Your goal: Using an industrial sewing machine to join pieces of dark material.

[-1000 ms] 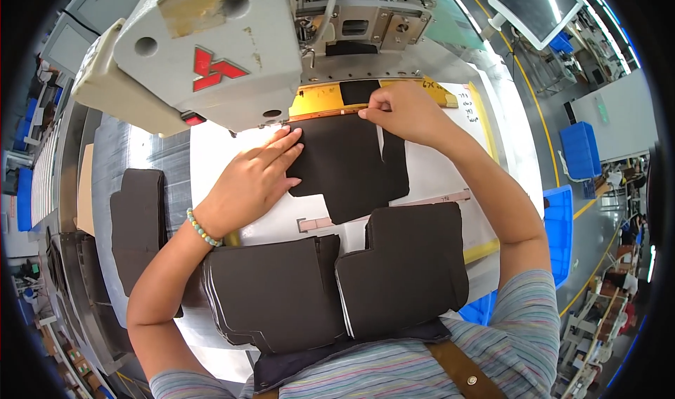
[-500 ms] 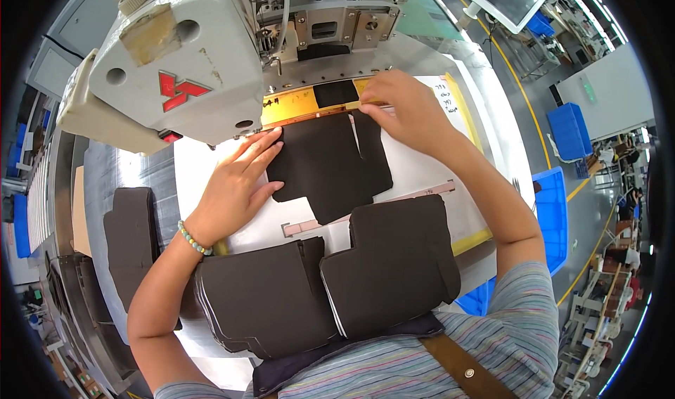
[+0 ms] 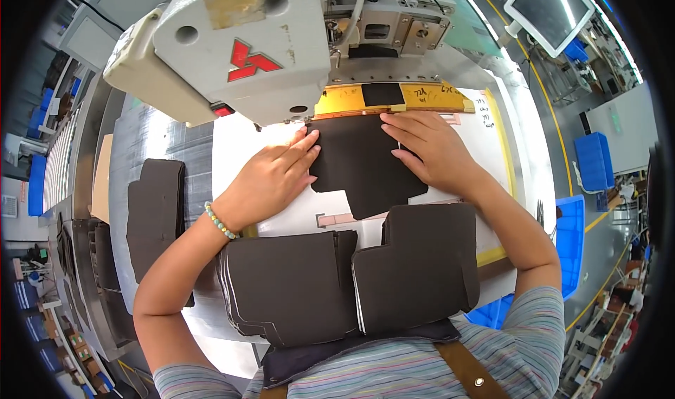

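Observation:
A black cut fabric piece (image 3: 362, 161) lies flat on a white sheet (image 3: 235, 142), its far edge against a yellow template bar (image 3: 436, 101). My left hand (image 3: 271, 174) rests on its left edge, fingers stretched out toward the bar. At the far right corner of the piece lies my right hand (image 3: 439, 153), fingers extended flat and thumb apart. Neither hand grips anything. A small black patch (image 3: 382, 94) sits on the bar. Closer to me are two stacks of black pieces, a left stack (image 3: 288, 283) and a right stack (image 3: 422, 269).
A white sewing machine head (image 3: 239, 54) stands just beyond my left hand. Another black stack (image 3: 156, 216) lies at the left of the metal table. Blue bins (image 3: 571, 241) stand to the right, and a screen (image 3: 548, 9) is at the far right.
My right hand has moved from pinching at the bar's edge down onto the fabric's right side, fingers now flat. My left hand stays on the left edge. The whole view has shifted.

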The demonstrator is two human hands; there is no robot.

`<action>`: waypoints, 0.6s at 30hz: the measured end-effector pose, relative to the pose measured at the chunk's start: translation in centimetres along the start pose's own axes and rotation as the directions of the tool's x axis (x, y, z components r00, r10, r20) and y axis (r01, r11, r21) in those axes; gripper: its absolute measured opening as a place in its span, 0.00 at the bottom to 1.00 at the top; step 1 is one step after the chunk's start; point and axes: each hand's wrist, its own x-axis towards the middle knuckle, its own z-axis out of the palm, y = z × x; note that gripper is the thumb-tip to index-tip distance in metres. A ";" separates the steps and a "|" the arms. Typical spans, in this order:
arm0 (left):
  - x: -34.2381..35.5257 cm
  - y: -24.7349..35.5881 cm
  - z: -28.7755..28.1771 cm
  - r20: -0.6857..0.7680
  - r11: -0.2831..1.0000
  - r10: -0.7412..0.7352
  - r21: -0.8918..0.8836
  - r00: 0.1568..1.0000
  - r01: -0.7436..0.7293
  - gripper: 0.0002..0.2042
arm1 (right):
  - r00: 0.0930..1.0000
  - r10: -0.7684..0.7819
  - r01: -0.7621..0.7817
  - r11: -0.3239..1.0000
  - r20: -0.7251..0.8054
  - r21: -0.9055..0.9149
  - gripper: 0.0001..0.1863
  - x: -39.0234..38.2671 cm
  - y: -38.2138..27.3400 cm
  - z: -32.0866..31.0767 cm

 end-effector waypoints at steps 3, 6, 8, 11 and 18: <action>0.3 0.0 -0.1 0.008 1.000 0.006 0.016 1.000 -0.006 0.24 | 0.999 -0.020 0.021 0.999 0.034 -0.027 0.22 0.1 0.3 -0.1; 0.8 -0.2 -0.8 0.032 1.000 0.004 -0.004 0.999 -0.004 0.23 | 0.998 -0.030 0.031 0.999 0.048 -0.024 0.22 0.1 0.5 -0.6; 1.1 -0.3 -1.3 0.044 1.000 -0.002 -0.014 0.999 0.002 0.23 | 0.997 -0.041 0.042 0.999 0.062 -0.017 0.22 0.3 0.7 -1.0; 1.5 -0.4 -1.7 0.044 0.998 -0.010 -0.065 0.999 0.013 0.23 | 0.996 -0.065 0.067 0.998 0.065 -0.023 0.20 0.5 0.6 -1.4; 2.1 -0.6 -2.6 0.057 0.994 -0.008 -0.112 0.998 0.014 0.21 | 0.996 -0.068 0.067 0.997 0.053 0.026 0.16 0.6 0.9 -2.1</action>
